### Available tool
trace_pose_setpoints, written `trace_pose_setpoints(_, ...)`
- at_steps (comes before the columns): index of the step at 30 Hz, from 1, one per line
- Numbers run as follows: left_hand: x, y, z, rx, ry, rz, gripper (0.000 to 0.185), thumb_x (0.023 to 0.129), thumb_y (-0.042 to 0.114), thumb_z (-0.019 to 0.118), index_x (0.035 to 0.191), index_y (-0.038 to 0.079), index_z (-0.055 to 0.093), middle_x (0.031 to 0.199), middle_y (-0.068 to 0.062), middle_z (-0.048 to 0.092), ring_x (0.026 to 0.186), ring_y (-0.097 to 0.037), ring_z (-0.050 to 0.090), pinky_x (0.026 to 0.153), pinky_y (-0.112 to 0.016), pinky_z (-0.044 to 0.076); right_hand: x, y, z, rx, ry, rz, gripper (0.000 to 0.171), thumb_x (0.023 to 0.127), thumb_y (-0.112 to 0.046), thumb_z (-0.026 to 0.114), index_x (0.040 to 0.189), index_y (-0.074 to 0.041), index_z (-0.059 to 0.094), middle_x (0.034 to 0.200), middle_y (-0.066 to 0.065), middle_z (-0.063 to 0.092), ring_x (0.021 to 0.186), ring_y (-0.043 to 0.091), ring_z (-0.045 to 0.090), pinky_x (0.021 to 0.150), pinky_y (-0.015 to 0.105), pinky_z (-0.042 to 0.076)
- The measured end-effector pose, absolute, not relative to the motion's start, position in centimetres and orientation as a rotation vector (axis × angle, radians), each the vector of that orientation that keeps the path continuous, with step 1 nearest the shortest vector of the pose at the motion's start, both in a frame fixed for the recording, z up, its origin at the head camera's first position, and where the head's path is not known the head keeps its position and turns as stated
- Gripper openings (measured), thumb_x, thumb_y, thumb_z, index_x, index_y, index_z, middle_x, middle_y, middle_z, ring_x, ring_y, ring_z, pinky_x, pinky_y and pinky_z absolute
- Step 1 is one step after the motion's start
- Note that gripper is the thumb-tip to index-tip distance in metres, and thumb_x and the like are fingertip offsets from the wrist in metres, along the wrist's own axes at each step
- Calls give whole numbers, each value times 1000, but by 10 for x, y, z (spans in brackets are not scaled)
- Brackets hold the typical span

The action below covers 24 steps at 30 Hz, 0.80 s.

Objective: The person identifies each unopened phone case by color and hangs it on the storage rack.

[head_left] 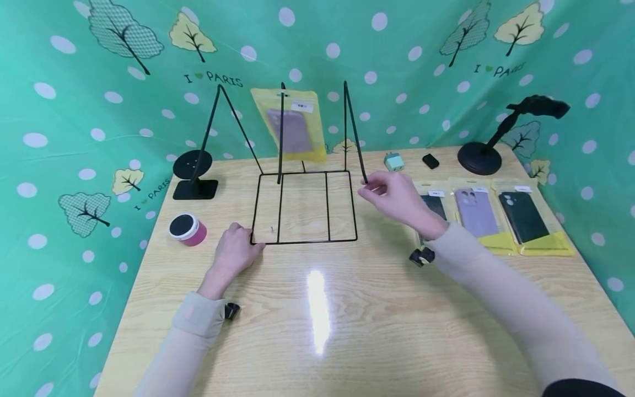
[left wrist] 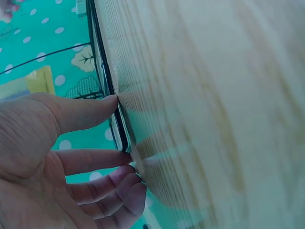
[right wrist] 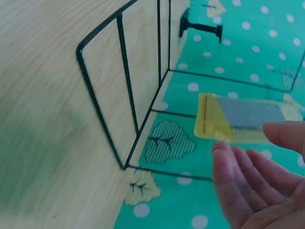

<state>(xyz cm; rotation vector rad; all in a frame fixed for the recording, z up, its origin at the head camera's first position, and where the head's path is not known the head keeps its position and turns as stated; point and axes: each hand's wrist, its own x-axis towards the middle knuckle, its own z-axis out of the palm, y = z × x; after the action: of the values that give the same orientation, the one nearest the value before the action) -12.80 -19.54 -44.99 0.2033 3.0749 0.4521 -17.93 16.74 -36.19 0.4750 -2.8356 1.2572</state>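
A black wire rack (head_left: 303,241) stands on the table, its base flat and its uprights bent over into forward-sloping prongs. At the base's front left corner, my left hand (head_left: 237,249) holds the wire between thumb and fingers; the left wrist view shows the thumb (left wrist: 88,112) against the wire. A yellow-edged clear pouch (head_left: 294,124) with a purple phone case hangs on the middle prong. My right hand (head_left: 397,198) is at the lower end of the right prong (head_left: 356,132). In the right wrist view its thumb and fingers are apart; contact with the prong cannot be told.
Pouched phone cases (head_left: 478,212) lie at the right. Behind them are a black stand (head_left: 480,158), a small black object (head_left: 430,161) and a mint charger plug (head_left: 394,161). A pink jar (head_left: 194,234) and another black stand (head_left: 195,189) are at the left.
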Motion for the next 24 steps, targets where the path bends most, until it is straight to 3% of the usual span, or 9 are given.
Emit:
trace_pose_setpoints(9, -128, -195, -446, 203, 3055, 477, 44, 80, 24, 74, 102, -13, 65, 92, -25, 53, 78, -37, 55, 73, -49, 46, -171, 215, -388, 359, -2879, 1062, 36, 91, -33, 65, 110, -3, 67, 93, 7, 68, 83, 22, 64, 75, 40, 49)
trace_pose_setpoints(14, -127, -194, -446, 207, 3051, 474, 46, 80, 25, 74, 105, -14, 64, 93, -26, 53, 80, -38, 55, 74, -49, 46, -163, 249, -398, 208, -3046, 863, 54, 93, -39, 60, 124, 6, 57, 105, 22, 64, 94, 34, 61, 79, 50, 47)
trace_pose_setpoints(20, -127, -194, -447, 216, 3060, 476, 46, 80, 25, 74, 103, -14, 65, 91, -25, 53, 80, -37, 55, 73, -49, 47, -149, 287, -407, -35, -3228, 689, 82, 91, -45, 59, 135, 19, 33, 124, 40, 44, 115, 54, 40, 86, 61, 38)
trace_pose_setpoints(24, -127, -194, -447, 201, 3057, 485, 46, 80, 25, 74, 103, -14, 65, 91, -25, 53, 80, -36, 54, 73, -49, 47, -142, 303, -414, -112, -3256, 735, 96, 90, -47, 60, 145, 14, 10, 142, 40, 20, 126, 54, 27, 93, 62, 32)
